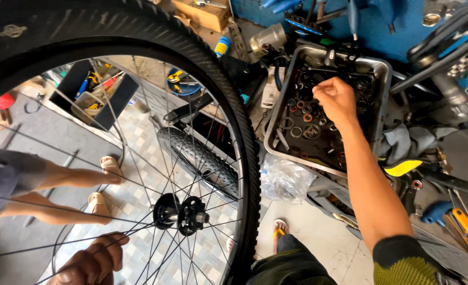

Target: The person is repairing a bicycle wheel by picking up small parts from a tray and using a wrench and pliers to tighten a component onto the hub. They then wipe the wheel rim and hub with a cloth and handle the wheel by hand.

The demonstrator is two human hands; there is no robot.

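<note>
While its fingers curl down with the tips pinched together, the right hand [335,99] reaches into a metal tray [381,71] full of small parts; whether the fingertips have hold of one of them cannot be told, since the hand hides its own grip. Around the fingers lie dark washers and rings [303,122], some rust-coloured, spread over the tray's black floor along with a few short bolts. The bare forearm runs back toward the camera, ending in a dark and yellow-green sleeve [403,261]. Just below the tray's near edge sits a crumpled clear plastic bag [284,179]. The left hand [94,261] is low in the view, behind the spokes, with its fingers bent and gathered near the rim of a bicycle wheel [242,132]; it seems to steady the wheel, though the contact is partly hidden and I cannot tell how firmly it grips. That wheel stands upright and fills the left half of the view, its black knobby tyre arching overhead and its black hub [184,214] near the bottom centre. Through the spokes show a second tyre [199,158] lying on the tiled floor [134,253] and another person's sandalled feet [104,182]. At the far right lies a blue-handled tool [437,212] beside an orange one.
</note>
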